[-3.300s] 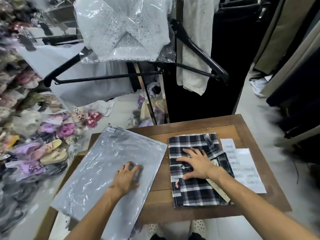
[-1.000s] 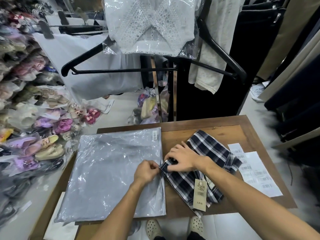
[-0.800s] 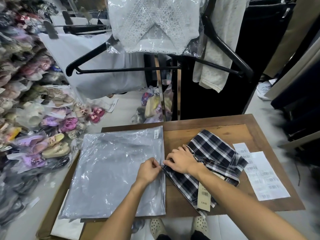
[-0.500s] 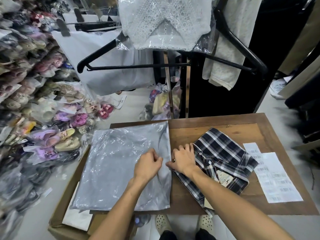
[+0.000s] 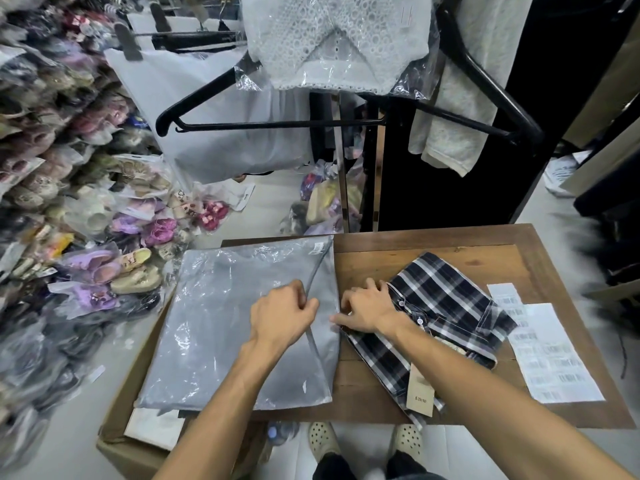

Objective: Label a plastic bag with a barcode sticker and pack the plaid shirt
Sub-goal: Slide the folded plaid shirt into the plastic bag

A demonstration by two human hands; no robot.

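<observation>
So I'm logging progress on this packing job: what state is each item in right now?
plastic bag: flat on the table, right edge pinched up by left hand
barcode sticker: stuck on the bag's far right corner
plaid shirt: folded, outside the bag, right hand on its left edge
price tag: attached, lying face up
label sheets: flat beside the shirt

A wooden table (image 5: 485, 244) carries everything. On it lie a plastic bag (image 5: 214, 323), a plaid shirt (image 5: 446, 299) and 2 barcode sheets (image 5: 550, 355).

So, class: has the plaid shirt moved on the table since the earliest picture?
Yes. The shirt has turned askew and its left corner now reaches the bag; earlier it lay square beside the label sheets.
</observation>
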